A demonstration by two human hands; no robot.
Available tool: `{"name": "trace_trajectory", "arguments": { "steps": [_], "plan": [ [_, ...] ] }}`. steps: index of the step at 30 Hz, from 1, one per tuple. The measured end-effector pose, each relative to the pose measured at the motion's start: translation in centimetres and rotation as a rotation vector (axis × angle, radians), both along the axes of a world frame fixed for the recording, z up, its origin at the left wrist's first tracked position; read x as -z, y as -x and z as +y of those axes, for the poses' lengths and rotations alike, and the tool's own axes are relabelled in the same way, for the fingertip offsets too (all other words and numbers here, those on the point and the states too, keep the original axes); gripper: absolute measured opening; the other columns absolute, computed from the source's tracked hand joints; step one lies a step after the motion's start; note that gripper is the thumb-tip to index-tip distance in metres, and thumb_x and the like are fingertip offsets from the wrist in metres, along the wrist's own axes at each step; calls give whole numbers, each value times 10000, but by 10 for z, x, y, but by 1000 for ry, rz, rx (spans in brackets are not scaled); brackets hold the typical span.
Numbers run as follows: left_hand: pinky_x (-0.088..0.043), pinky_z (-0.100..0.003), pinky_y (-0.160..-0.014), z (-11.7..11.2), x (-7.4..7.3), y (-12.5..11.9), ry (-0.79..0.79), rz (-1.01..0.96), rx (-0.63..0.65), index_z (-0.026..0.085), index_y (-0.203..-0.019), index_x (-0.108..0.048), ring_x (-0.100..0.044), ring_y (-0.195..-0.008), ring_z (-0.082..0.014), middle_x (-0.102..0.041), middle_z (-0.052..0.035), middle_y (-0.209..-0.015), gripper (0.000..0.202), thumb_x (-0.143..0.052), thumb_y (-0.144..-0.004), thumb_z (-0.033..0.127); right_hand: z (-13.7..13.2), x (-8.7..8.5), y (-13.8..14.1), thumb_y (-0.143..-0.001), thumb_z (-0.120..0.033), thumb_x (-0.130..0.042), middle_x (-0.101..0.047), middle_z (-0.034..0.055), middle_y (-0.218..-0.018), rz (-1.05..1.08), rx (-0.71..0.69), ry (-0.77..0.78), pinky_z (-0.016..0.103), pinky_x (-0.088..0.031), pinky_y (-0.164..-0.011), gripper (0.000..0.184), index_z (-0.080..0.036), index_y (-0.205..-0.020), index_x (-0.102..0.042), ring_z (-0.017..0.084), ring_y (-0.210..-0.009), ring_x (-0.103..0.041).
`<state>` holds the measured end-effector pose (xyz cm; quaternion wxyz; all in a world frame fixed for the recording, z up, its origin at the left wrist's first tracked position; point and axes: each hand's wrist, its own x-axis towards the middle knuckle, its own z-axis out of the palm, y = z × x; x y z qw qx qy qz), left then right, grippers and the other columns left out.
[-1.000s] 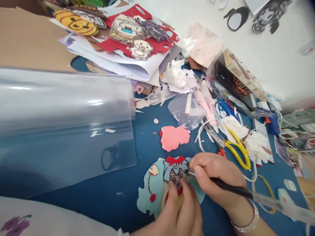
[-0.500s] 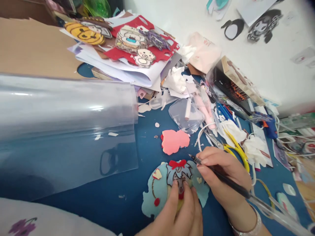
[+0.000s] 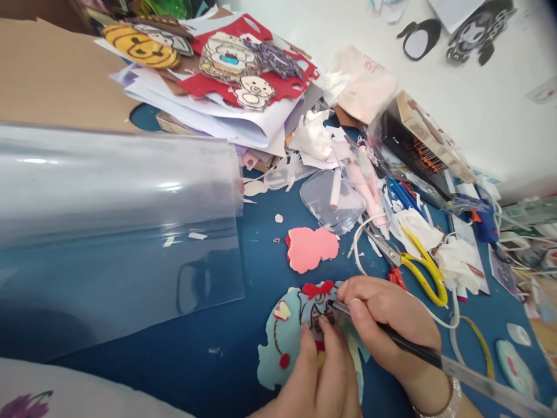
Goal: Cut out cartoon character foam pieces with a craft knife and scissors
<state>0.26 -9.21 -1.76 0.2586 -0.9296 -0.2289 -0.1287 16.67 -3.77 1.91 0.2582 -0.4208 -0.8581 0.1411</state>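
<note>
Lying on the blue mat is a light-blue felt character (image 3: 272,342) with a red bow, a dark-outlined face and hair, and a yellow part below. My left hand (image 3: 317,371) holds it down, fingertips pressed on the face; its thumb cannot be made out. My right hand (image 3: 391,319) grips a gel pen (image 3: 411,348) with a black grip and clear barrel. The pen's tip rests at or just over the hair, beside my left fingertips. Just above the character lies a pink cutout (image 3: 312,248) with a wavy edge.
A clear plastic sheet (image 3: 130,261) covers the left side. Yellow-handled scissors (image 3: 424,270) lie right of the pink cutout, near a white cable (image 3: 357,247) and crumpled tissues (image 3: 456,264). Stacked papers (image 3: 243,128) with felt cutouts stand behind. A blue glue gun (image 3: 485,223) is at right.
My right hand has brought the pen tip down and left, from above the character onto its hair area. The view has shifted slightly, and red on the scissors' handle now shows.
</note>
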Motion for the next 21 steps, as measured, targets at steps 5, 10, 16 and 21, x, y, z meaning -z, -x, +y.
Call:
{"name": "trace_trajectory", "arguments": {
  "steps": [5, 10, 16, 21],
  "plan": [
    [-452, -393, -831, 1, 0, 1, 4, -36, 6, 142, -1117, -550, -583, -1006, -208, -609, -89, -1139, 384, -289, -865, 268, 1, 2, -1, -794, -40, -409, -551, -7, -525, -43, 13, -46, 232, -519, -522, 303, -205, -539, -409, 120, -533, -599],
    [-465, -375, -829, 3, -4, 2, -2, 41, 12, 138, -1128, -537, -581, -1021, -199, -600, -89, -1158, 394, -268, -869, 261, 1, 1, 0, -800, -47, -408, -565, -5, -532, -58, 4, -56, 228, -525, -518, 305, -208, -541, -416, 122, -539, -610],
    [-475, -362, -823, 3, -3, -1, 7, 4, 8, 125, -1124, -546, -594, -1012, -201, -613, -94, -1139, 396, -255, -881, 239, 1, 2, 0, -790, -45, -419, -574, -4, -546, -36, 12, -63, 228, -531, -519, 296, -216, -551, -386, 119, -540, -614],
    [-477, -365, -819, 1, -4, -1, 9, -11, 11, 114, -1120, -541, -597, -1005, -202, -617, -104, -1128, 394, -254, -881, 239, 0, 2, -2, -794, -47, -427, -595, 0, -561, -37, 4, -70, 233, -540, -535, 273, -213, -580, -395, 126, -552, -628]
  ]
}}
